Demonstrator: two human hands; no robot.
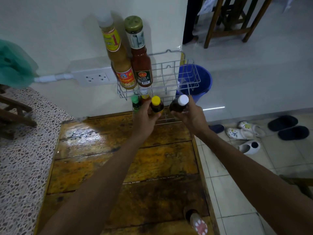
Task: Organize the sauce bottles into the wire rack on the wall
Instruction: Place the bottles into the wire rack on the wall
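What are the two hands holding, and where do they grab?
Left hand: small dark yellow-capped bottle, gripped round its body. Right hand: dark white-capped bottle, also by its body.

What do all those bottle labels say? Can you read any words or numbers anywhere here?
"1": large red numeral on the yellow neck label of the tall yellowish sauce bottle in the wire rack.
"ROZA": on the dark green label of the red ketchup bottle with the gold cap.
Too small or blurred to read: other script on both labels, the ketchup's neck label and barcode digits, the small green-capped bottle.
No label text shows on the two hand-held bottles.
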